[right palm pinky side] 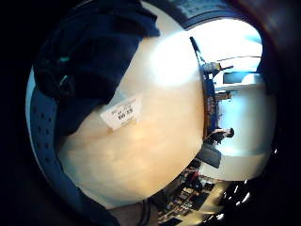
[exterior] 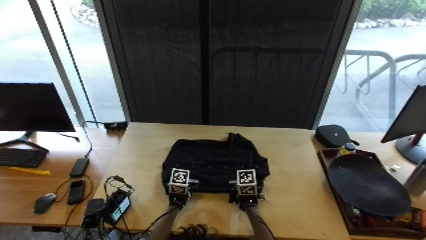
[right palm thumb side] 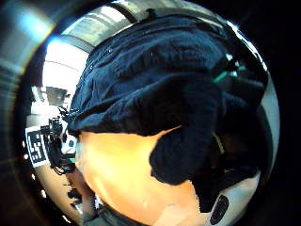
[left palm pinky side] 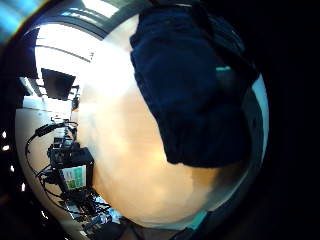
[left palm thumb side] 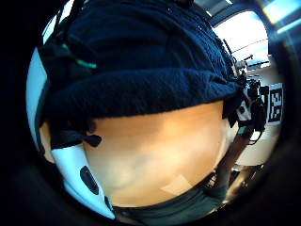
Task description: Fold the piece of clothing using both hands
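Note:
A dark navy garment [exterior: 213, 162] lies spread on the wooden table [exterior: 146, 145], its near hem toward the person. My left hand [exterior: 178, 192] grips the near left corner of the hem, and my right hand [exterior: 247, 196] grips the near right corner. In the left palm views the cloth [left palm thumb side: 141, 70] [left palm pinky side: 190, 100] hangs from the palm, its edge raised off the tabletop. The right thumb side view shows a bunched fold of cloth [right palm thumb side: 188, 136] at the palm. A white tag [right palm pinky side: 122, 112] sticks out from the cloth [right palm pinky side: 89, 56] in the right little finger side view.
A device with cables [exterior: 113, 207], a phone [exterior: 78, 189] and a mouse [exterior: 44, 201] lie left of the garment. A monitor [exterior: 33, 107] stands further left. At the right sit a black case [exterior: 335, 135] and a tray with a dark oval dish [exterior: 366, 185].

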